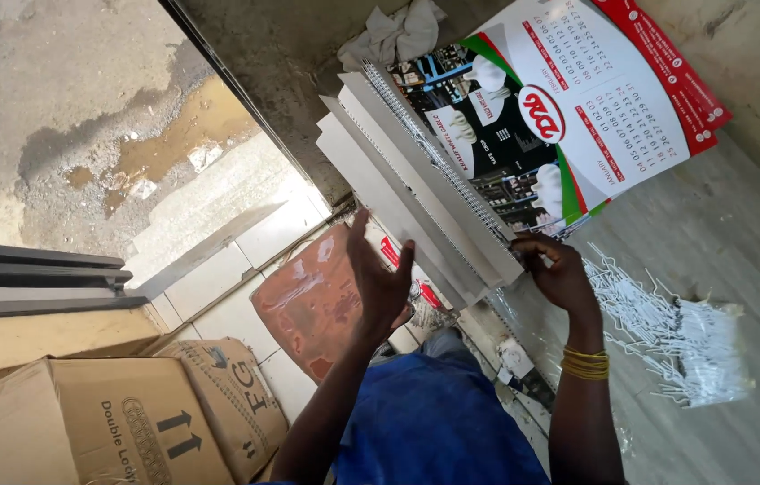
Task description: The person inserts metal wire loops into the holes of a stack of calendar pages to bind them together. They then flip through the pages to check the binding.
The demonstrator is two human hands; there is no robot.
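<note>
While the stack of wire-bound wall calendars [434, 180] leans on edge against the grey worktop [721, 242], both hands are squaring it up: this looks like the jogging step, where bound calendars are knocked into line. That stack sits in the upper middle of the view, its grey backing boards facing left and its wire spine [438, 148] running along the top edge, with one printed calendar sheet [577, 99] splayed out flat to the right of it. The left hand [380, 283] is open, palm flat and fingers spread, pressed against the near end of the boards. The right hand [561, 269] is curled around the lower right corner of the stack, fingers closed on the edge near the spine, a band of yellow bangles [585, 363] on its wrist. To my eye the next move calls for a firm two-handed hold, so the boards do not fan apart or slide off the edge. Just right of the right hand lies a heap of white wire hangers [667, 332]. A crumpled grey rag [393, 34] sits beyond the stack. Below left stand brown cardboard cartons [101, 422] on pale floor tiles [236, 260], beside wet concrete ground [65, 108]
</note>
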